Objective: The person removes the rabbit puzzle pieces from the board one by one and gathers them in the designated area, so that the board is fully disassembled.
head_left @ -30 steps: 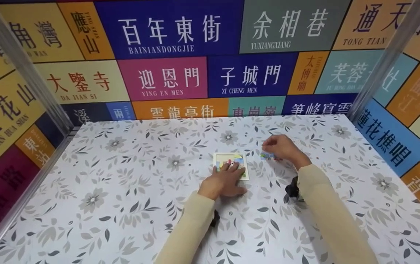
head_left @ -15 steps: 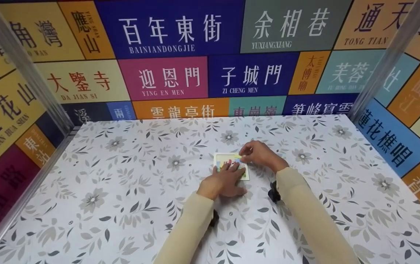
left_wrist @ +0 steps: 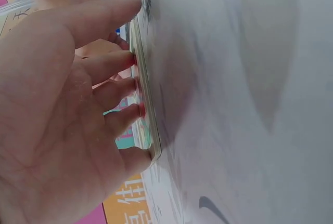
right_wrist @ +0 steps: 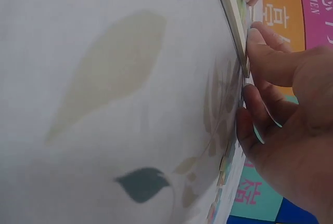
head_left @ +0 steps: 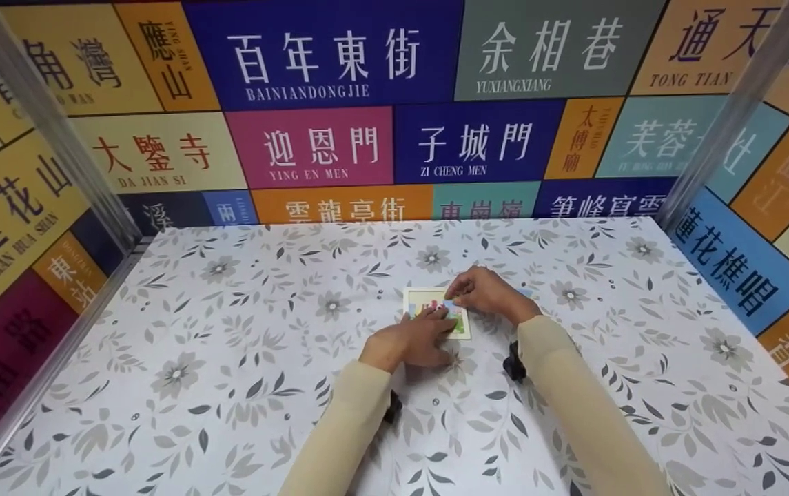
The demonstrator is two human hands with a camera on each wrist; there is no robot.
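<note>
A small jigsaw puzzle (head_left: 462, 324) in a cream frame lies on the table, its picture colourful and its upper left part bare. My left hand (head_left: 416, 339) rests over its lower part with the fingers spread; in the left wrist view the fingertips (left_wrist: 130, 117) touch the puzzle and its edge. The right hand (head_left: 487, 295) is at the upper right corner, thumb and forefinger pinching a puzzle piece that those fingers mostly hide. In the right wrist view the thumb (right_wrist: 276, 63) sits at the corner of the frame (right_wrist: 240, 31), with the other fingers curled below.
Loose puzzle pieces (right_wrist: 217, 198) lie on the table beyond the right hand, mostly hidden by it in the head view. A white flowered cloth (head_left: 263, 386) covers the table. Printed panels (head_left: 325, 145) and clear uprights stand along its back and sides.
From the loose pieces on the right, my right hand has moved left to the puzzle's upper right corner. The left hand has shifted slightly down and left, showing more of the picture.
</note>
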